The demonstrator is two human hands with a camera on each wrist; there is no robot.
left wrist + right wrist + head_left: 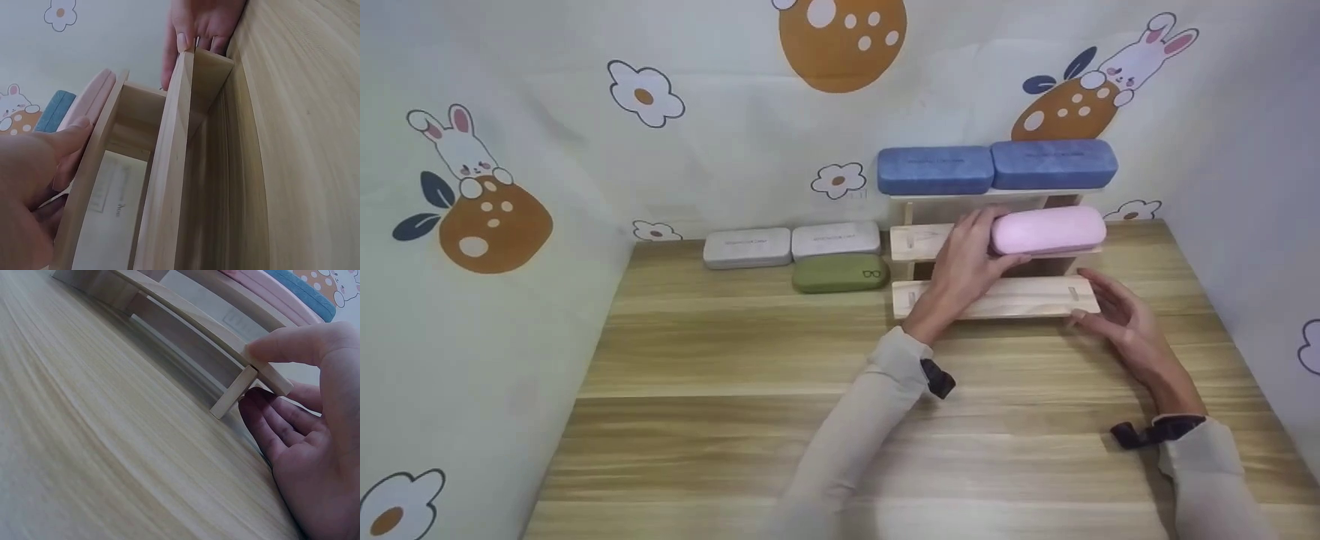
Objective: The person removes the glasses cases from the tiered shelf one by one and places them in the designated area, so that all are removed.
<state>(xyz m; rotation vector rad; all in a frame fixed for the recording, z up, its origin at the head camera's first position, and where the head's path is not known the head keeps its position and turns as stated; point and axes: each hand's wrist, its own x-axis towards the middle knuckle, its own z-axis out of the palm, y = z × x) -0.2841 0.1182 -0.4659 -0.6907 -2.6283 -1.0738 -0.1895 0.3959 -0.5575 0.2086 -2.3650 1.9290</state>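
A pink glasses case [1050, 230] lies along the middle tier of a three-tier wooden rack [997, 298]. My left hand [967, 255] grips the case at its left end, thumb in front; the left wrist view shows the thumb pressed to the pink case [93, 98] just above the tier's board. At the rack's right end, my right hand [1132, 337] pinches the lowest tier. In the right wrist view its thumb lies on the board's front edge and the fingers [270, 410] are behind the end. Two blue glasses cases [935, 171] sit side by side on the top tier.
Left of the rack, two light grey glasses cases [747, 249] stand in a row on the wooden table [697, 420]. A green glasses case [840, 274] lies before the right-hand one, close to the rack. Patterned walls [720, 135] enclose the back and sides.
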